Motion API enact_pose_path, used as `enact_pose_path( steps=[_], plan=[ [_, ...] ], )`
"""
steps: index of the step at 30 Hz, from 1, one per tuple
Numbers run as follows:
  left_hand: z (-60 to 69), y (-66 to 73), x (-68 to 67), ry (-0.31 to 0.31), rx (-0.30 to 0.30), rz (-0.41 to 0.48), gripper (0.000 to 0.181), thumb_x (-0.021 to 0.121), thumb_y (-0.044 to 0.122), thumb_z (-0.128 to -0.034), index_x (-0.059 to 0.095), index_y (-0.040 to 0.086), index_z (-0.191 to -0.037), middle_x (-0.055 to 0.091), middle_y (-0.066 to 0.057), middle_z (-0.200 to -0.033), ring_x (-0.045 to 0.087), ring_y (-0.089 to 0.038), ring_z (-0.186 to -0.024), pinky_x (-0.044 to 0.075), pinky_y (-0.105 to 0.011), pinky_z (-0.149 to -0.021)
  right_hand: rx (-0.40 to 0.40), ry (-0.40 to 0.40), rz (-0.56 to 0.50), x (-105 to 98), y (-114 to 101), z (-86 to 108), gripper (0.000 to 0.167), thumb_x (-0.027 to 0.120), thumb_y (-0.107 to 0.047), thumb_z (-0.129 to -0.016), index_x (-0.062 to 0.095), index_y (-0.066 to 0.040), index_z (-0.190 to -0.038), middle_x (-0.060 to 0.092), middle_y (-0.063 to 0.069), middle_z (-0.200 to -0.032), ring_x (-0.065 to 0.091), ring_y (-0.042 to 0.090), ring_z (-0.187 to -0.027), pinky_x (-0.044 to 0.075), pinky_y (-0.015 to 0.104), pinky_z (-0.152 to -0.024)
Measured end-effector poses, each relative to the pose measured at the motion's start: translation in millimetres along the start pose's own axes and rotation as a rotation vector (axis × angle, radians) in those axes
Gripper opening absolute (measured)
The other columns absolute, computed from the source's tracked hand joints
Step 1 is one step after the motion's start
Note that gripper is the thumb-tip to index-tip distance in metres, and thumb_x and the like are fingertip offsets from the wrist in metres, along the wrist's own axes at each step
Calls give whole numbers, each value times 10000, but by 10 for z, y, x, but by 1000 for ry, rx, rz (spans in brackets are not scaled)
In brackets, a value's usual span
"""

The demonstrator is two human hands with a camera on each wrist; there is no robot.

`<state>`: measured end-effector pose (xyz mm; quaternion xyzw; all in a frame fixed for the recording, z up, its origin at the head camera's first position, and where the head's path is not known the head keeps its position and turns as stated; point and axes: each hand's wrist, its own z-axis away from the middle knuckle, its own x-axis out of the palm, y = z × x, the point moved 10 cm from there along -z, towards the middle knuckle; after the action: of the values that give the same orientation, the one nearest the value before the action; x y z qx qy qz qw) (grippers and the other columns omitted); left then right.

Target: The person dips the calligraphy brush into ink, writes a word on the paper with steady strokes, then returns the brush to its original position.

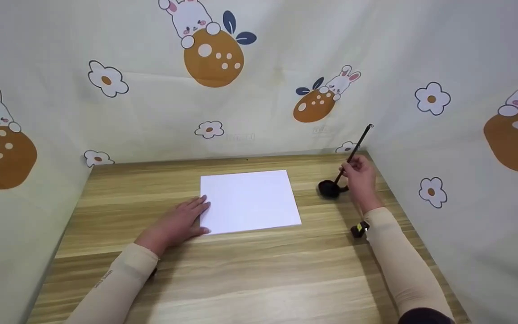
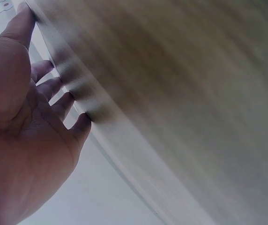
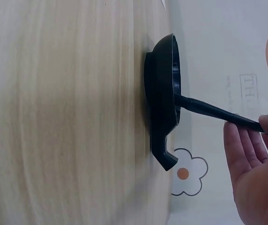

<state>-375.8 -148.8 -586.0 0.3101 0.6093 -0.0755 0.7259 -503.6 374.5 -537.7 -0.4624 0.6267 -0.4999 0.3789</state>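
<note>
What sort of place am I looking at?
Probably a small indoor work booth: a wood-grain table, rabbit-print sheeting along its left, back and right sides, and white paper lying on the table.

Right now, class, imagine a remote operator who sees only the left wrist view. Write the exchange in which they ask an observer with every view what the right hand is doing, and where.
Operator: My left wrist view shows the left hand with its fingertips down, but not the right hand. Is that one holding anything?
Observer: Yes, the head view shows its fingers pinching a thin black stick, which slants upward.
Operator: Where is the stick's lower end?
Observer: Inside the rim of a small black dish; the right wrist view shows that from the side.
</note>
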Motion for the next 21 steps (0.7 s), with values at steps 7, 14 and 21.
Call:
enact_pose_path(
  steps=[7,14,21],
  plan=[
    [-7,-1,-2,-7,-12,7,821,720,460,-1077,420,-11,-1680,332,-243,-1769,302,-476,-1631,278,-707,-1282,-72,-28,49,28,-100,18,136,703,-40,-1074,633,25,-1171,644,337,-1162,713,419,-1077,633,355,-927],
    [-7,-5,-5,-5,-13,13,821,721,459,-1077,418,-6,-1682,330,-241,-1770,305,-478,-1629,282,-721,-1273,-110,-34,114,42,-167,41,153,719,-77,-1076,646,-7,-1189,671,300,-1189,710,372,-1068,612,300,-881],
    [-11,-4,-11,5,-4,11,819,729,456,-1072,431,-11,-1674,340,-245,-1764,317,-485,-1622,298,-729,-1261,-183,-21,225,62,-344,89,159,707,-82,-1087,653,14,-1202,711,268,-1165,706,390,-1084,547,213,-842]
  ],
)
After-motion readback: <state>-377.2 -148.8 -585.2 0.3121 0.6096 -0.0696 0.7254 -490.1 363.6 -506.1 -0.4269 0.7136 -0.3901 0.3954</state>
